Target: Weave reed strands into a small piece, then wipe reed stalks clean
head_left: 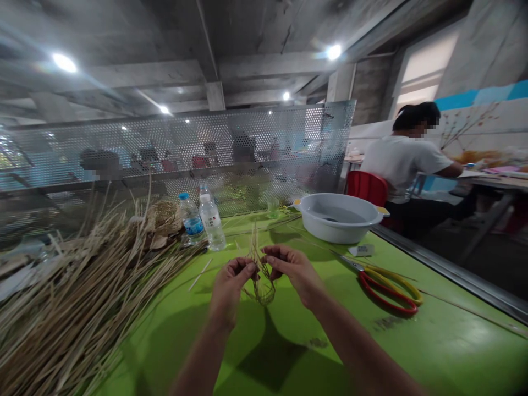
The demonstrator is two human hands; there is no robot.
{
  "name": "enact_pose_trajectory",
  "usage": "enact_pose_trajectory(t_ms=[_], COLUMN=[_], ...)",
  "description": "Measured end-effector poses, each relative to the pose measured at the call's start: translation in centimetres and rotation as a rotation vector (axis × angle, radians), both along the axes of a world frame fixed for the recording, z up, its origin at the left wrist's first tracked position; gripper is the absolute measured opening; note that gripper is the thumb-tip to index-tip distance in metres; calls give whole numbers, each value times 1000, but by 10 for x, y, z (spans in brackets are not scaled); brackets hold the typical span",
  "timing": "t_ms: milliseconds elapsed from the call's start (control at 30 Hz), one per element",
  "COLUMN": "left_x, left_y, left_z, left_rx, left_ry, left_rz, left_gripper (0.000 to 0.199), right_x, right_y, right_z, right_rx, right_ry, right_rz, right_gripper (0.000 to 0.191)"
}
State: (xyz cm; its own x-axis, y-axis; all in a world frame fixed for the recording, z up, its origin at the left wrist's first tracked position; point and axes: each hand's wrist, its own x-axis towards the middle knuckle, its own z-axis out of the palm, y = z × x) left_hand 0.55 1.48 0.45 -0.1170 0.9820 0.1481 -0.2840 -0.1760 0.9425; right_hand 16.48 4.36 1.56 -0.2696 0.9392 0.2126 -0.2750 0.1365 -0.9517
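Over the green table hangs a small open weave of thin straw strands, rounded at the bottom, with loose ends standing up at the top. My left hand pinches its left side between thumb and fingers. On the other side, my right hand is closed on the strands, thumb and index finger near the upper part. A shadow of the hands and the weave falls on the table below.
Long dry straw is heaped at the left. Two plastic bottles stand behind the hands. At the right are a white basin of water and red-and-yellow scissors. A person sits beyond, near a perforated metal screen.
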Motion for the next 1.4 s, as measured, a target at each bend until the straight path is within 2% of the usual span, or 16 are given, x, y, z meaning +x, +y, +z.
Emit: enact_pose_trajectory(t_ms=[167, 367, 633, 833, 1167, 1300, 1400], left_x=[-2, -4, -6, -4, -3, -2, -1], left_y=[1, 5, 8, 8, 9, 8, 7], left_z=[0, -1, -5, -7, -11, -9, -8], left_rx=[-13, 11, -34, -36, -83, -73, -71], left_ry=[28, 89, 170, 129, 70, -29, -46], left_rz=[21, 28, 59, 56, 21, -13, -28], left_gripper=[28, 25, 27, 28, 29, 29, 27], right_x=[2, 2, 4, 4, 4, 2, 0], right_y=[-1, 4, 5, 4, 6, 8, 8], right_z=[4, -1, -2, -1, -2, -6, -7], right_rx=[6, 1, 21, 40, 85, 59, 13], right_ry=[-61, -118, -107, -77, -174, -200, -140], right_rz=[-61, -71, -115, -112, -169, -177, -134], right_gripper=[32, 30, 25, 22, 19, 19, 22])
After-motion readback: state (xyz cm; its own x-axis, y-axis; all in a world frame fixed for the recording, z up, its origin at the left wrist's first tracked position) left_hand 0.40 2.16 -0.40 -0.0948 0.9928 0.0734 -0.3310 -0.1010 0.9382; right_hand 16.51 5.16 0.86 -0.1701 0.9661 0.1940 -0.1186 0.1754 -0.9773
